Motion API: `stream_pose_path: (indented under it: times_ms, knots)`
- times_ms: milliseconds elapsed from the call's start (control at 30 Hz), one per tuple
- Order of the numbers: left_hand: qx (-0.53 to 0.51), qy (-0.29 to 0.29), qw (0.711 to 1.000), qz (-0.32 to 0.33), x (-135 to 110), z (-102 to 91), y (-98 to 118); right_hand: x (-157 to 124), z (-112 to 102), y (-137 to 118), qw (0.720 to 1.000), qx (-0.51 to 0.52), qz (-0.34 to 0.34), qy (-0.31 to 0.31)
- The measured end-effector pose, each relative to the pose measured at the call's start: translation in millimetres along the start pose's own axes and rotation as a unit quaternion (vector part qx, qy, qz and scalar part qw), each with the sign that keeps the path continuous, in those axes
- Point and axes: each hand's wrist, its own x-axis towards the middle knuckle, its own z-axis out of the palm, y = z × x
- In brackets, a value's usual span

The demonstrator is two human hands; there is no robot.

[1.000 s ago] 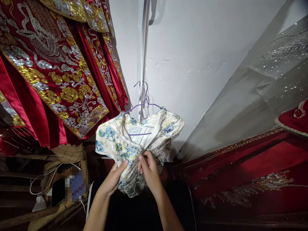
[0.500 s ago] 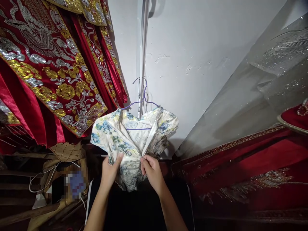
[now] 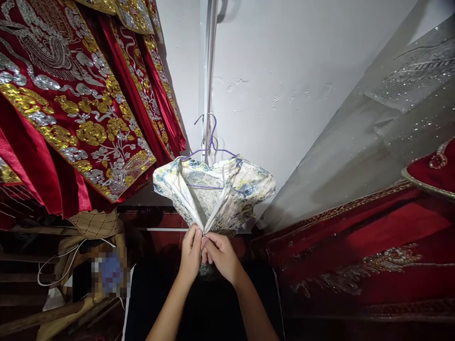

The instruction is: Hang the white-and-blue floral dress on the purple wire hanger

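A white short-sleeved floral dress (image 3: 249,189) with blue and yellow flowers hangs on a purple wire hanger (image 3: 212,142). Its opening forms a V whose edges come together at my hands. My left hand (image 3: 192,253) pinches the cloth at the low point of that V. Right beside it, my right hand (image 3: 222,255) has its fingers closed at the same spot; a zip pull there, if any, is too small to make out. Below, the dress is mostly covered by my hands and forearms.
Red costumes with gold and silver sequins (image 3: 92,132) hang at the left. A wooden chair (image 3: 60,312) holds a cable and a blurred blue item (image 3: 111,272). Sheer white sparkly fabric (image 3: 355,142) and a red beaded garment (image 3: 373,237) are at the right. A metal pole (image 3: 208,61) runs down the wall.
My left hand has moved right from the side of the dress to the bottom of its opening, beside my right hand. The dress has shifted right, and the opening's edges look straighter.
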Motion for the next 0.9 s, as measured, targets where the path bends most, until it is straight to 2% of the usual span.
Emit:
stream_pose_path:
  times_ms: [133, 233, 400, 467, 567, 633, 733, 833, 900]
  knots:
    - [-0.052, -0.060, 0.997, 0.000, 5, 0.4, 7, -3, -6, -5, 0.996, 0.091, 0.008, -0.010]
    - [-0.055, -0.079, 0.995, 0.012, 5, 2.3, 9, -3, -4, -8, 0.982, 0.187, 0.000, -0.003]
    - [-0.012, -0.047, 0.998, 0.048, 1, 4.9, 3, -3, 1, -7, 0.953, 0.301, 0.009, -0.027]
    - [0.023, -0.038, 0.997, 0.065, -1, 3.8, 2, -3, 1, -5, 0.950, 0.311, 0.018, -0.023]
    - [0.079, -0.035, 0.992, 0.089, -1, 0.5, 3, 4, -4, -13, 0.957, 0.290, 0.012, 0.016]
    - [0.114, -0.033, 0.988, 0.098, 0, -1.9, 3, 18, -14, -33, 0.972, 0.230, -0.010, 0.050]
    - [0.145, -0.027, 0.984, 0.104, 2, -3.6, -2, 49, -31, -84, 0.990, 0.098, -0.051, 0.093]
    - [0.165, -0.040, 0.979, 0.115, 1, -3.6, -9, 76, -42, -136, 0.986, 0.068, -0.099, 0.118]
    - [0.181, -0.062, 0.974, 0.119, 3, -4.8, -9, 82, -42, -154, 0.985, 0.050, -0.121, 0.115]
